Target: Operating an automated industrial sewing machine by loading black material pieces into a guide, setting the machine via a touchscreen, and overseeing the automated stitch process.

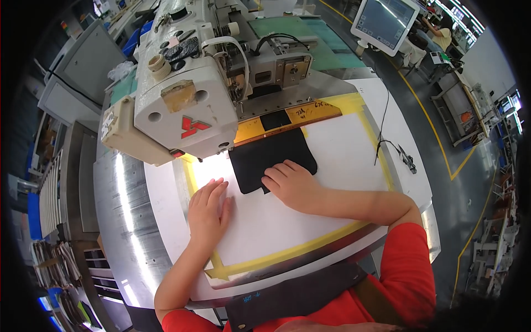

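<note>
From the left, the bare left hand lies open on the white sheet edged with yellow tape, holding nothing, just beside the flat black fabric-like piece with rounded corners. That piece lies on the sheet by the boxy white sewing-machine head, its far edge meeting the long yellow bar; whether it runs beneath, I cannot tell. The bare right hand rests on its near right part, fingers extended, pressing rather than gripping. The step in hand looks like lining the piece up; the next move would call for keeping it flat and the fingers clear of the machine. Containers, again from the left: the blue plastic bin behind the machine hides its contents; the grey metal cart at far right carries something orange
</note>
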